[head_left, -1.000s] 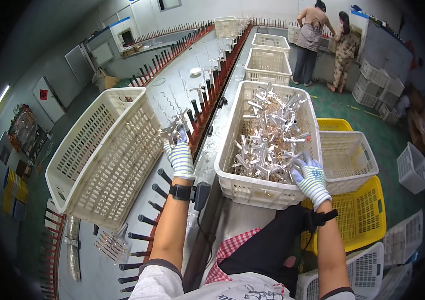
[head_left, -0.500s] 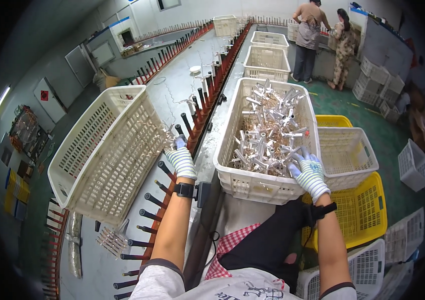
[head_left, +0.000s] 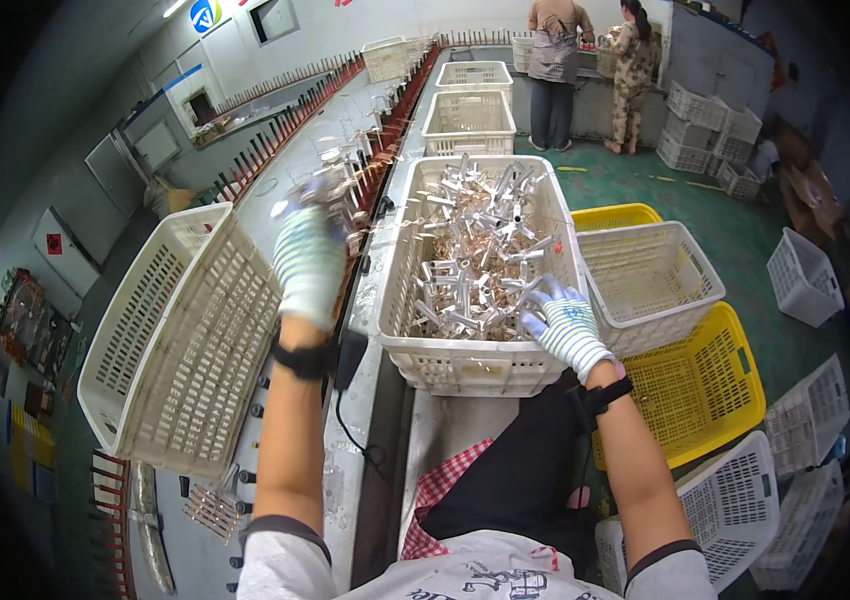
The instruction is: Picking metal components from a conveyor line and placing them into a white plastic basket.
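A white plastic crate (head_left: 480,362) stands in front of me, heaped with silver tubular metal parts (head_left: 480,285) that have thin copper-coloured tails. My right hand (head_left: 567,325), in a striped glove, rests over the crate's near right corner. Its fingers are spread and touch the parts at the edge of the heap. My left hand (head_left: 310,260), gloved alike, is over the bench beside the row of dark-tipped pegs (head_left: 385,150). Motion smears its fingers, and thin copper-coloured pieces show near them; whether they are held I cannot tell.
A tilted white crate (head_left: 195,350) stands on the bench at left. More white crates (head_left: 468,122) line up beyond the full one. A yellow crate (head_left: 695,400) and a white crate (head_left: 660,290) are at right. Two people (head_left: 553,70) stand at the back by a counter.
My left hand has moved away from me along the bench and is now blurred. My right hand stays at the crate's corner. The whole view has shifted, with the scene sliding left.
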`<state>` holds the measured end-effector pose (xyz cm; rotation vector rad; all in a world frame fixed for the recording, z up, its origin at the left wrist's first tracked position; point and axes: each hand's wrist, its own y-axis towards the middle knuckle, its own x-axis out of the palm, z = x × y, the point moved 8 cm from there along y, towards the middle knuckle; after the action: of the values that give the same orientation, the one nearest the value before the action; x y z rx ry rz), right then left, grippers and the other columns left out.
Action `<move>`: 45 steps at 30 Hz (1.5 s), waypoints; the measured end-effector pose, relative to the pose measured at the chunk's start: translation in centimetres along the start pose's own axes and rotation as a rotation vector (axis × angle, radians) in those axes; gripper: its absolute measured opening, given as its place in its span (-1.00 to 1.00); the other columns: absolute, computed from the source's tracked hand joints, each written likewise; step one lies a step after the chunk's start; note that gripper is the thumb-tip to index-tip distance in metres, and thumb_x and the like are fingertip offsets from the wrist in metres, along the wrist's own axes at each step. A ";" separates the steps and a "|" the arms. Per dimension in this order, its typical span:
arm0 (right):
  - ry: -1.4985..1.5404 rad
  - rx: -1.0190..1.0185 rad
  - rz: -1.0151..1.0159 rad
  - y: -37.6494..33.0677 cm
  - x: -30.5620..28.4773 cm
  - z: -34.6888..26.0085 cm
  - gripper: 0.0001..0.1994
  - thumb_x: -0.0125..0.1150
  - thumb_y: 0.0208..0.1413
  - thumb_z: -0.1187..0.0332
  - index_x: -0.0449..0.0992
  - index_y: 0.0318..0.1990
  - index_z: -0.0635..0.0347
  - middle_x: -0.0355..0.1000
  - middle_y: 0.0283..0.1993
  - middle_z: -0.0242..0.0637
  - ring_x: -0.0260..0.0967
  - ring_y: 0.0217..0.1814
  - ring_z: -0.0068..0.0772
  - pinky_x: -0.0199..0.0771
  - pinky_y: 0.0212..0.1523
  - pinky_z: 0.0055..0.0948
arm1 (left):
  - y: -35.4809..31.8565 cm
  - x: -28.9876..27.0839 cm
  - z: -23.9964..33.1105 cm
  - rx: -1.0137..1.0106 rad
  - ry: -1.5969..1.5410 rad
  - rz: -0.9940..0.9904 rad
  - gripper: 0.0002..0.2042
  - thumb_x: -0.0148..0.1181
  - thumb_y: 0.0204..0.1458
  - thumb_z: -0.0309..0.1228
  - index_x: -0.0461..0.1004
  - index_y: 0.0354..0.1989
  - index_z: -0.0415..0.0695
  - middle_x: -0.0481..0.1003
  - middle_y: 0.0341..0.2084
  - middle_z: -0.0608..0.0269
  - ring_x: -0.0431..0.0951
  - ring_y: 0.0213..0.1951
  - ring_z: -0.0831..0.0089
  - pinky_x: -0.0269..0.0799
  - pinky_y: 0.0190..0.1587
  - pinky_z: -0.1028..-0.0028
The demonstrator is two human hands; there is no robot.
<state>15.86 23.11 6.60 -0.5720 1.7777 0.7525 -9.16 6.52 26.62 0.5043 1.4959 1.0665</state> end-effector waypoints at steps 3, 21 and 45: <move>-0.014 -0.017 0.047 0.0 -0.3 -0.5 -0.52 -0.02 -0.02 -0.01 0.39 0.00 0.07 0.08 0.21 -0.03 0.12 0.15 0.02 0.03 0.18 -0.18 | 1.9 6.3 5.4 0.277 0.192 -0.096 -0.64 0.02 -0.07 -0.49 0.33 -0.02 -0.11 0.35 -0.06 0.07 0.33 -0.02 0.13 0.27 0.01 0.26; 0.193 -0.049 0.281 -0.4 -1.8 -0.2 -0.68 0.07 -0.04 0.18 0.46 -0.17 0.16 0.33 -0.01 -0.11 0.24 0.01 -0.05 0.14 0.10 -0.19 | -20.3 -0.5 -2.6 -0.663 -0.636 -0.049 -0.34 0.02 -0.02 -0.40 -0.15 0.23 -0.33 -0.06 0.22 -0.15 -0.05 0.25 0.10 -0.18 0.26 0.34; 0.925 -0.293 0.049 5.8 10.0 -37.0 -0.61 0.09 -0.04 0.26 0.33 -0.05 0.24 0.36 -0.13 0.06 0.29 -0.06 0.08 0.30 -0.04 -0.23 | -22.9 -11.2 -5.7 -0.472 -0.079 0.063 -0.67 -0.16 0.03 -0.64 0.24 0.01 -0.27 0.35 -0.15 -0.01 0.41 -0.17 0.21 0.33 -0.08 0.34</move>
<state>-15.23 -0.06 6.79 -1.2136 2.5386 0.8574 -6.11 -15.65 13.09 0.2562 1.1143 1.3826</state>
